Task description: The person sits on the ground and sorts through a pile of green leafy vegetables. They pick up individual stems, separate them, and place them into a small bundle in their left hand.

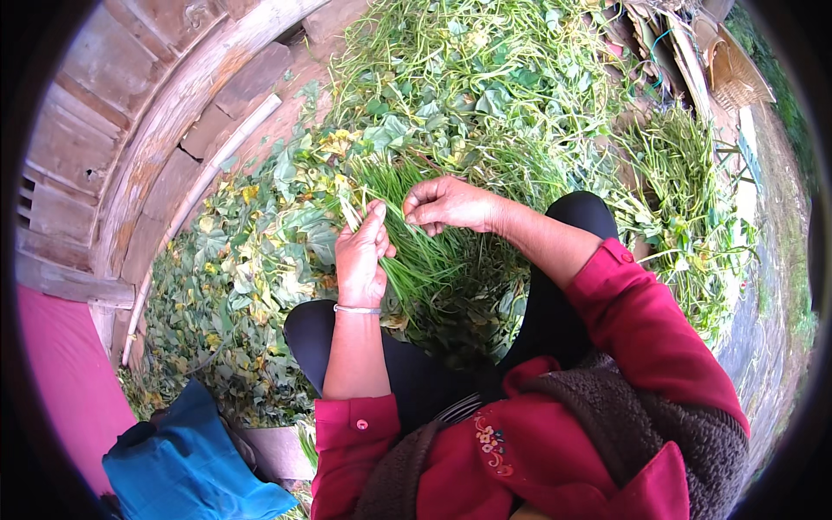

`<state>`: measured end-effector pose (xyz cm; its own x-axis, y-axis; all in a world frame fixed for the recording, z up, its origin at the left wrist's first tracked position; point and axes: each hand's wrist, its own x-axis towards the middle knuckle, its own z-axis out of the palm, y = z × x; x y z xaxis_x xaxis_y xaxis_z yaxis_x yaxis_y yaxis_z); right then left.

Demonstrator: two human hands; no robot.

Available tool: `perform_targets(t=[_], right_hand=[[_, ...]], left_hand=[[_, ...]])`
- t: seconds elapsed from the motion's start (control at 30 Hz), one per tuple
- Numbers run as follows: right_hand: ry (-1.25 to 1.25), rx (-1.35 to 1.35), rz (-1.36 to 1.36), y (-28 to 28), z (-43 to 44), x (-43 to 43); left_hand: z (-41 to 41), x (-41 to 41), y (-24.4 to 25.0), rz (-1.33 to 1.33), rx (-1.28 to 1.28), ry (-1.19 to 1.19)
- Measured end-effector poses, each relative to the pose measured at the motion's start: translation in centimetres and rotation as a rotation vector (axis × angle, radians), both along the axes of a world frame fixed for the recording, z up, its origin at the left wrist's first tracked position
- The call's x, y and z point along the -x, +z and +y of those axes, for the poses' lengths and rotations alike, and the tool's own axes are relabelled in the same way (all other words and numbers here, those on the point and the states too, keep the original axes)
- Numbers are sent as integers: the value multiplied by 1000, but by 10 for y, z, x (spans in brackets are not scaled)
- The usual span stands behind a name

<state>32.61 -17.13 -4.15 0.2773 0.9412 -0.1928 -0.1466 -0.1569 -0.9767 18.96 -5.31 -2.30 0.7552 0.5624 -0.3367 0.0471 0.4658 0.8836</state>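
My left hand is closed around the pale ends of several thin green stalks, whose tips poke up past the thumb. To its right, my right hand has its thumb and fingertips bent together above a pile of long grass-like green blades; whether a blade is pinched there is hard to see. The two hands are apart. Under and around the pile lie broad leaves, some yellowed. A heap of leafy vines rises beyond the hands.
Wooden plank wall and a long pale pole run along the left. Blue cloth lies at lower left, near pink fabric. More vine stems lie at right, below a woven basket-like item. My knees flank the grass pile.
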Motion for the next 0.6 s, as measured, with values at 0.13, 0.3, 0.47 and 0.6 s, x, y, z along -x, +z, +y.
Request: perform_targets(t=[0.13, 0.3, 0.47, 0.6], right_hand=[[19, -21, -40, -4, -3, 4], [74, -14, -168, 4, -5, 9], [137, 2, -245, 2, -7, 3], [19, 115, -463, 8, -15, -13]], left_hand=[[-3, -2, -2, -6, 17, 25], [-3, -1, -3, -13, 27, -67], [0, 0, -3, -67, 61, -141], [-1, 1, 2, -72, 122, -179]])
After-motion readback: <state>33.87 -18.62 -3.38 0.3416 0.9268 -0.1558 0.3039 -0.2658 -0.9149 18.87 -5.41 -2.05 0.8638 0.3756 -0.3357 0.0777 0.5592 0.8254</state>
